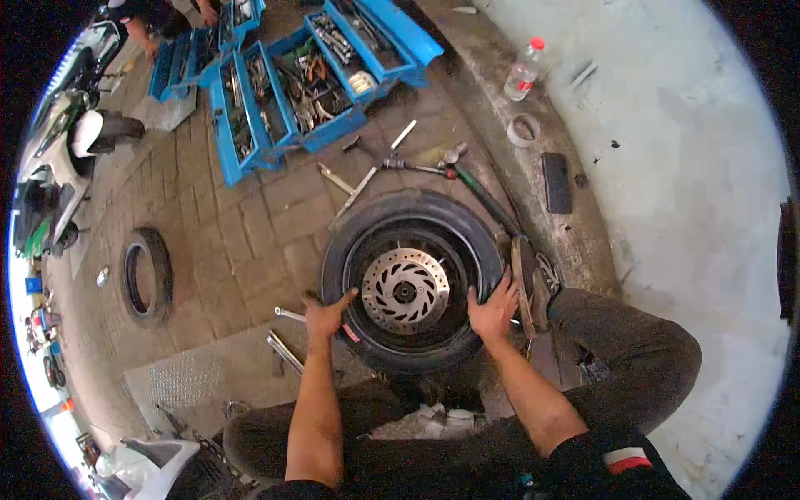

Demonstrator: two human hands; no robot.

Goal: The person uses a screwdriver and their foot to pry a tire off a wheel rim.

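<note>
A motorcycle wheel point(467, 321) with a black tire lies flat on the paving in front of me. At its centre sits a silver brake disc point(379, 293) with a ring of small holes and curved slots. My left hand point(326, 317) grips the tire's lower left side, thumb on the inner edge and fingers around the outside. On the right side my right hand point(495, 310) holds the tire the same way, fingers spread over the sidewall. The fingers' undersides are hidden. A red mark shows on the tire near my left hand.
A blue cantilever toolbox point(292, 137) full of tools stands open beyond the wheel. Hammers, a T-handle wrench point(357, 190) and other tools lie nearby. On the ledge are a bottle point(521, 77), tape roll point(523, 131) and phone point(557, 183). A loose tire point(163, 275) stands left; another person's hand point(151, 50) is beyond.
</note>
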